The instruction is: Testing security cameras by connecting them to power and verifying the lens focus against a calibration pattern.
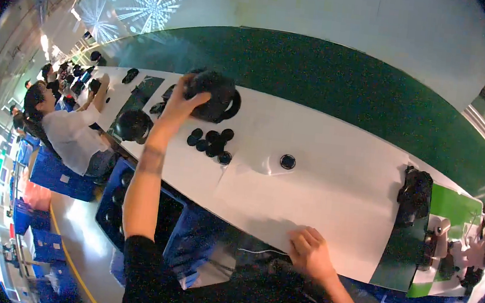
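Observation:
At the far side of the white table (320,195), my left hand (184,101) grips a rounded black object (216,92), its thumb across the near side. What kind of object it is does not show clearly. More black pieces, one with a curved rim (233,104), lie right beside it. Closer to me sits a cluster of several small black discs (215,144). Another dark disc with a pale rim (287,161) lies alone near the middle of the table. My right hand (310,252) rests at the front edge with fingers curled in, and nothing shows in it.
A rounded black object (133,125) stands left of my left arm. Under the table is a blue bin (178,227) with dark contents. A black bundle (414,196) lies at the right, by a green mat (452,206). A person in white (76,134) sits to the left.

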`<state>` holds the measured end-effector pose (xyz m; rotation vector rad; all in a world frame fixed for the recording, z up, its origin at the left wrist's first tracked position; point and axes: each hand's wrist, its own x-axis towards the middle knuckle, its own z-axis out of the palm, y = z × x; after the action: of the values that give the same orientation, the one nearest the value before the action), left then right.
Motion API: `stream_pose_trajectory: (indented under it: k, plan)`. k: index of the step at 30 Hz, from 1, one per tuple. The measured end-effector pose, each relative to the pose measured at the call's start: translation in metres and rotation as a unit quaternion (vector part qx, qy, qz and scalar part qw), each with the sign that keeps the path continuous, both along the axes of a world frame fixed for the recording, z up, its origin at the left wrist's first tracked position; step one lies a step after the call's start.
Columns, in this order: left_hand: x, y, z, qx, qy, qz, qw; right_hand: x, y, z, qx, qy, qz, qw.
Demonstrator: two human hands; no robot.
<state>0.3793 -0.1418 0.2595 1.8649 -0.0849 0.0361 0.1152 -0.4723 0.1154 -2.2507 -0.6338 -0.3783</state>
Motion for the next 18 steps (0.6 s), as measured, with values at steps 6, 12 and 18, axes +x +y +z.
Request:
stream_pose_trajectory:
  k: [6,12,18]
  plan:
    - [0.075,-0.031,-0.038,0.035,0.053,0.007,0.998,0.0,0.001,0.002,0.04,0.009,-0.006,0.999]
    - [0.077,-0.022,-0.05,0.07,0.064,0.025,0.995,0.001,0.004,0.007,0.046,0.022,-0.004,0.999]
    - [-0.002,0.007,-0.047,0.257,-0.17,0.159,0.938,-0.002,0.011,0.006,0.007,0.043,0.021,0.999]
